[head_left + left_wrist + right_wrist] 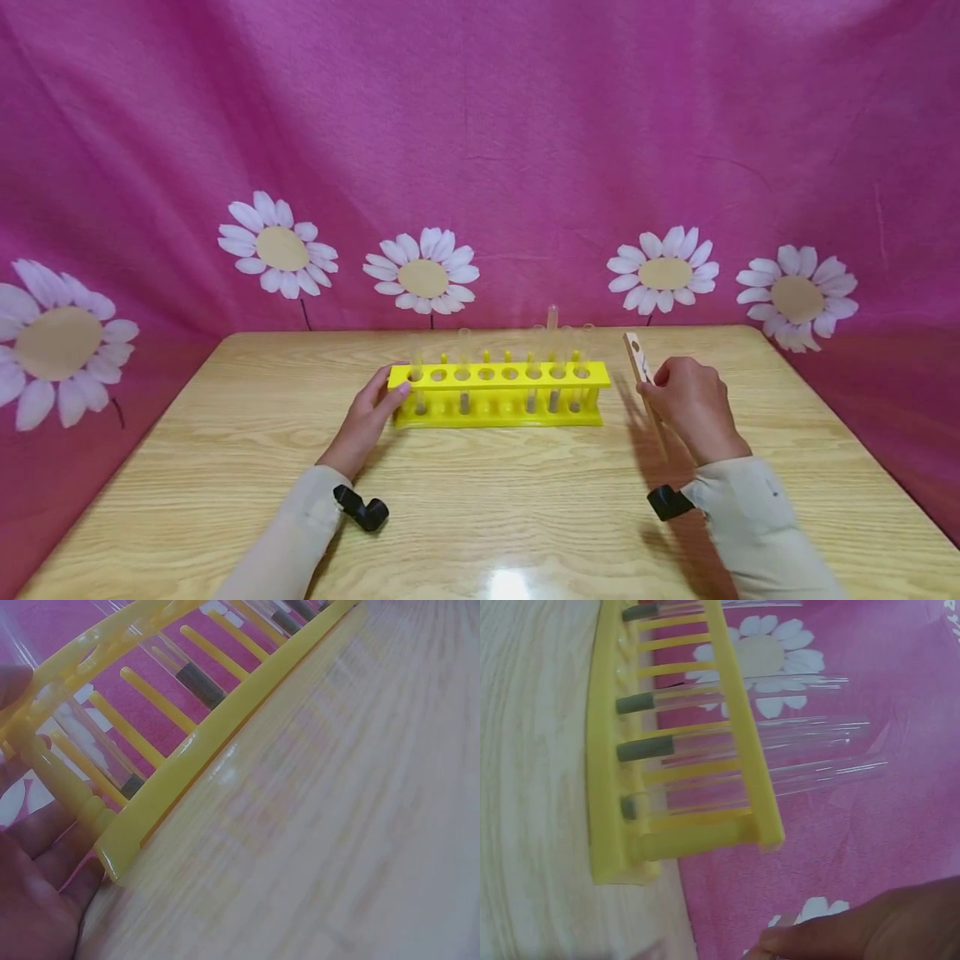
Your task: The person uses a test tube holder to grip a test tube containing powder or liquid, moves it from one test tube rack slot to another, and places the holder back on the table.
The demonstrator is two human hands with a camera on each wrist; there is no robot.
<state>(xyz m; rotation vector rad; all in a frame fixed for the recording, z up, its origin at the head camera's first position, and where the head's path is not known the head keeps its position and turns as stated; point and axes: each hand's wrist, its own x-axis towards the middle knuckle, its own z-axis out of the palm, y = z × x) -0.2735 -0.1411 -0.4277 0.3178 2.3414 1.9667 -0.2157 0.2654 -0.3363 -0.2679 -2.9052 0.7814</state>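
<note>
A yellow test tube rack (495, 421) stands on the table, holding several clear test tubes with dark grey contents at the bottom. My left hand (367, 414) grips the rack's left end, thumb in front; in the left wrist view its fingers (56, 851) reach around the end post. To the right of the rack, my right hand (693, 408) pinches a wooden test tube holder (639, 360), its far end raised and pointing away from me. In the right wrist view, one grey-filled test tube (645, 748) is fuller than those beside it, and only part of the right hand shows.
The wood-grain table (480, 492) ends at a pink cloth backdrop (525, 167) with white daisies. An upright tube (552, 317) rises behind the rack's right half. Black wrist cameras sit on both sleeves.
</note>
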